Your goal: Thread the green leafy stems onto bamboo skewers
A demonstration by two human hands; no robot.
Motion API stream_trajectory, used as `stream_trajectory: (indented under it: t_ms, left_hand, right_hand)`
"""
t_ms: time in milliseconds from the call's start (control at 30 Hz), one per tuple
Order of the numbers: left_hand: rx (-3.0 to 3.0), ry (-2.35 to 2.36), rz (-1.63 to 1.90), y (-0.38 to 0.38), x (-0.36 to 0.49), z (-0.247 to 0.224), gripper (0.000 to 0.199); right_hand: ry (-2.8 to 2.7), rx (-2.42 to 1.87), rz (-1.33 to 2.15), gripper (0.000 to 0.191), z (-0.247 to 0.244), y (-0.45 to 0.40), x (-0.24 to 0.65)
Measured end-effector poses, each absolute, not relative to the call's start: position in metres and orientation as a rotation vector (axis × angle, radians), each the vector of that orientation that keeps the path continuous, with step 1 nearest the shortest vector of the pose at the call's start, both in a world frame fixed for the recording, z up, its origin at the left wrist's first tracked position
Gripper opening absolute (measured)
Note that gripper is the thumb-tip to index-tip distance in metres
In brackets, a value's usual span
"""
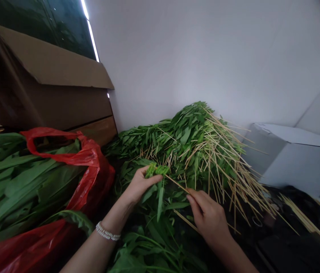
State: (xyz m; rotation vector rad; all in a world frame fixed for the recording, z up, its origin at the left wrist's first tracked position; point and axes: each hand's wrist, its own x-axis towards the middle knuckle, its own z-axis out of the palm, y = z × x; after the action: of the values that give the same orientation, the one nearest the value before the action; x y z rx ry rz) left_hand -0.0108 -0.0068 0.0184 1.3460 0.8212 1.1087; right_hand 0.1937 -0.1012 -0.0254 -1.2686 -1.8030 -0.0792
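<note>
My left hand (pixel 144 184) is closed around a small bunch of leafy green stems (pixel 158 171), its leaves hanging below the fingers. In my right hand (pixel 206 210) a thin wooden skewer (pixel 178 184) is pinched near its lower end. The skewer's far end meets the bunch, and its tip is hidden among the stems. Beyond both hands lies a large pile of greens on skewers (pixel 188 132), the bare sticks fanning out to the right. Loose leafy greens (pixel 156 246) spread beneath my hands.
A red plastic bag (pixel 97 167) of long green leaves (pixel 20 182) stands at left. Behind it sits an open cardboard box (pixel 69 98). Against the white wall (pixel 205 53), a white box (pixel 298 163) stands at right. More bare skewers (pixel 304 218) lie at the lower right.
</note>
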Motion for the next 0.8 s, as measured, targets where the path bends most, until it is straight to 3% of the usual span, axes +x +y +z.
stream_trajectory:
  t_ms: [167, 300, 400, 633, 800]
  left_hand:
    - [1.294, 0.805, 1.210, 0.002, -0.015, 0.016, 0.047]
    - [1.559, 0.791, 0.956, 0.002, -0.012, 0.005, 0.035]
    - [1.645, 0.792, 0.803, 0.002, -0.009, -0.002, 0.040]
    - [1.933, 0.891, 0.775, 0.004, -0.009, -0.009, 0.022]
    - [1.993, 1.019, 0.655, 0.012, -0.015, -0.026, 0.028]
  right_hand:
    - [-1.635, -1.304, -0.074, 0.024, -0.016, -0.101, 0.203]
    - [-1.384, -1.403, -0.117, 0.023, -0.007, -0.103, 0.208]
    - [-1.391, -1.395, -0.126, 0.022, -0.005, -0.104, 0.209]
    - [-1.544, -1.265, -0.232, 0.020, -0.006, -0.103, 0.206]
    - [-1.730, -1.194, -0.342, 0.023, 0.008, -0.104, 0.206]
